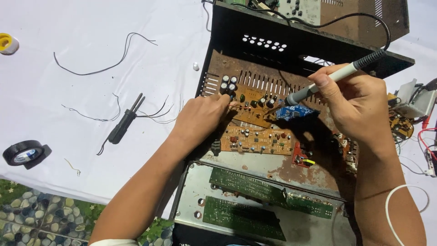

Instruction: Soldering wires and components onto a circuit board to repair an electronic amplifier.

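Soldering iron (pixel 334 76) slants down-left from my closed right hand (pixel 359 102); its tip lies just right of my left hand (pixel 200 119), whose fingers pinch a thin wire over the brown board (pixel 255 105).

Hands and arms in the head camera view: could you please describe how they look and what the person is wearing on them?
Both hands, the left hand and the right hand, are bare: no gloves, rings or watch show. Both forearms are bare too. A sliver of white sleeve shows at the bottom edge on the left arm. The right arm leaves the frame with no sleeve showing.
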